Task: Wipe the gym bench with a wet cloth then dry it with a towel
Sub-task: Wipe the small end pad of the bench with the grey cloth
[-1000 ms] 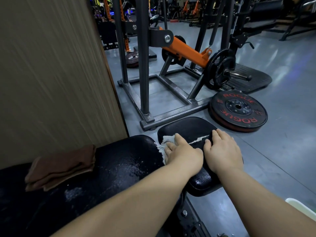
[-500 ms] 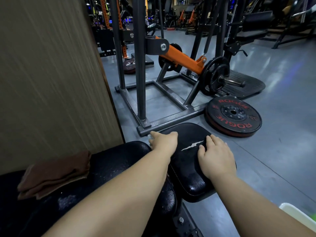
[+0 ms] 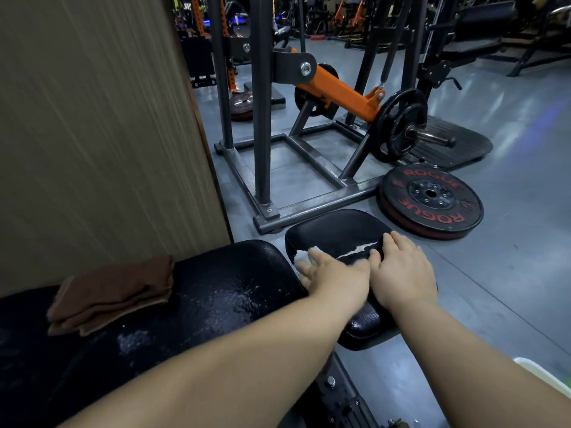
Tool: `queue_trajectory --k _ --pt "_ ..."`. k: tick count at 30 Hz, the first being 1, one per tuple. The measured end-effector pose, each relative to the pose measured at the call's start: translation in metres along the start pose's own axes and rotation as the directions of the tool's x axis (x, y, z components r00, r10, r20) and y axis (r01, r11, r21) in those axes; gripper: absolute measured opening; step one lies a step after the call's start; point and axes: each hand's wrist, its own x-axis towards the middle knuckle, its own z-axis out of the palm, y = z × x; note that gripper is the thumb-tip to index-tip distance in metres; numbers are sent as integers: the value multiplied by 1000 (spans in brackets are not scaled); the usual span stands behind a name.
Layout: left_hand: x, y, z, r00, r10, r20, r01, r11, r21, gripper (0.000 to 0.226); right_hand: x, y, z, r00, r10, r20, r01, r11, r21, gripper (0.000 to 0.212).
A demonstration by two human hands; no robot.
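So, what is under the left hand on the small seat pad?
A white cloth shows past the fingers of the left hand, on the seat pad. The hand hides the rest.

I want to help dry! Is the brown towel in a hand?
No, the brown towel lies folded on the bench, with nothing touching it.

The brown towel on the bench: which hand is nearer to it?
Left. The left hand presses the white cloth on the seat pad, toward the brown towel; the right hand rests farther right, beyond the left hand.
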Motion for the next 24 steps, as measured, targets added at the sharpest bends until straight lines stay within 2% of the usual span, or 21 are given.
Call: queue_trajectory --k 3,7,9,13,18,24 --pt "25 15 -11 996 -82 -46 79 995 -67 96 1 1 0 1000 3 -4 -3 1000 -8 51" --pt "39 20 -19 991 -118 -69 106 982 -153 96 -1 0 -2 1000 3 -8 -3 1000 -4 51" --pt "33 16 -15 993 -99 -70 92 991 -93 98 -1 0 -3 1000 -1 -2 1 1000 2 49" --pt "11 2 -8 998 22 -61 -23 1000 -17 97 -1 -1 -4 1000 0 -15 0 1000 1 47" --pt "-35 -18 6 992 76 105 -84 994 73 98 -1 -1 -3 1000 -2 6 2 1000 6 44" --pt "-33 -9 5 996 8 84 -4 999 -44 98 -2 0 -3 999 -18 30 18 1000 10 50"
